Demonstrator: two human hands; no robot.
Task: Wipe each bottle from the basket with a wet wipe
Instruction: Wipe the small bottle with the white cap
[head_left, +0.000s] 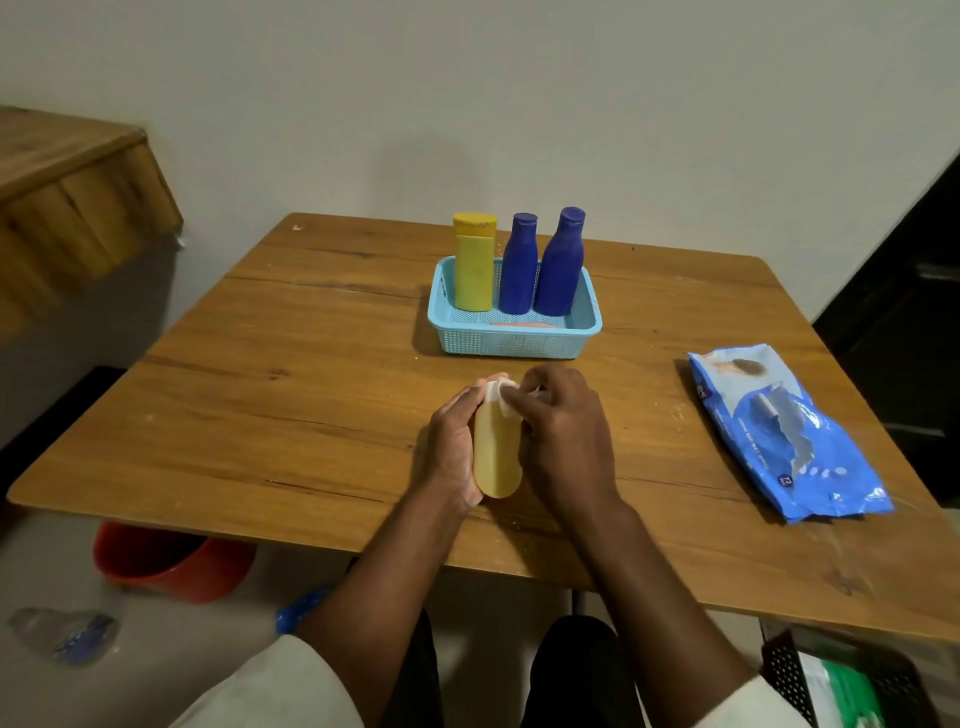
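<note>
Bottles in the basket: three, all upright along its far side — one yellow bottle (473, 265) on the left, then two blue bottles, the left blue bottle (519, 266) and the right blue bottle (560, 265).
Bottle out of the basket: one tan bottle (497, 453), lying on its side between both hands, its base toward the near edge and its white cap (493, 391) toward the far side.
Basket: one light-blue basket (511, 343), standing on the far middle of the table (291, 395); a thin pink strip lies inside by its near wall, and what it is cannot be told.
Wipes: one white wet wipe (511, 401) at the cap end of the tan bottle; one blue wipe pack (789, 436) flat on the right of the table, well apart from the hands.
Left hand: the left hand (453, 451) grips the tan bottle along its left side, fingers curled round it up to the cap.
Right hand: the right hand (563, 428) pinches the wet wipe against the cap end, fingers bent — knuckles up.
Open room: bare wood spreads wide to the left of the hands and between the hands and the basket; the wipe pack lies near the right edge.
Below the table: one red bucket (171, 564) on the floor at the near left.
</note>
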